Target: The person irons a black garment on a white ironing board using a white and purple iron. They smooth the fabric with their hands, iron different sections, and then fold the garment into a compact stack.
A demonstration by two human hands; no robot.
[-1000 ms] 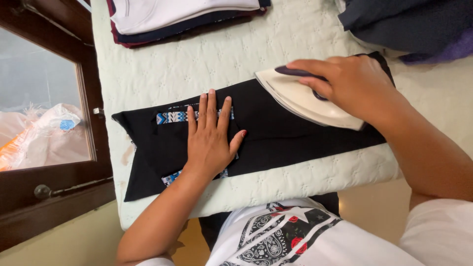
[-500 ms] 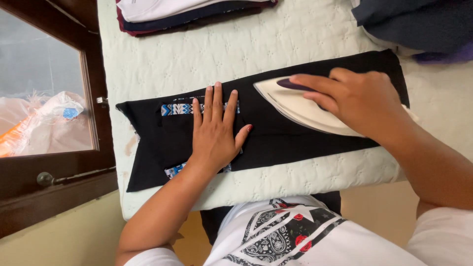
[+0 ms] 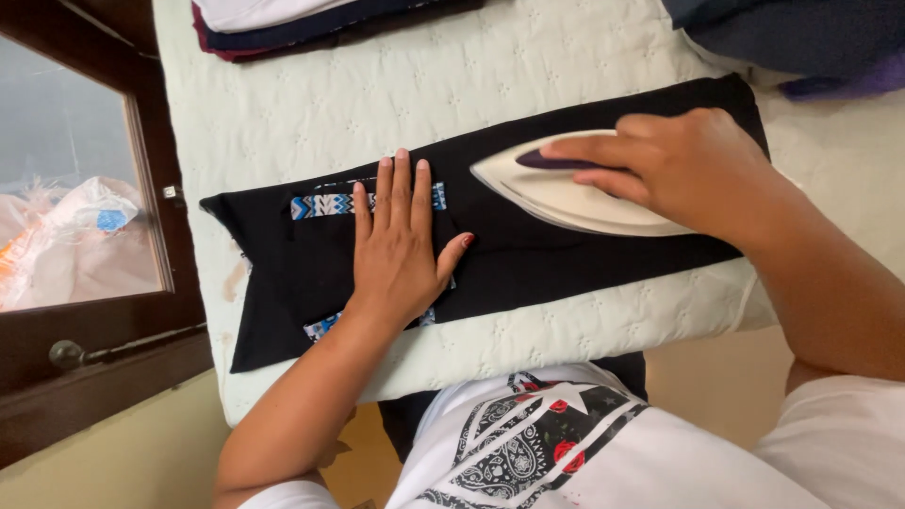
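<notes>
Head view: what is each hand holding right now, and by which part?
The right hand grips the cream iron by its dark top handle. The left hand holds nothing; it lies flat, palm down, on the black garment.

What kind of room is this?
Probably a room in a home, used for ironing: a pale quilted ironing board, a cream iron pressing a black garment, folded clothes stacked nearby, and a dark wooden window frame.

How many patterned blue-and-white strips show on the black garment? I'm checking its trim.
2. One patterned strip lies above the left hand, running under its fingertips; the other peeks out below the wrist at the black garment's near edge. The hand may hide more.
</notes>
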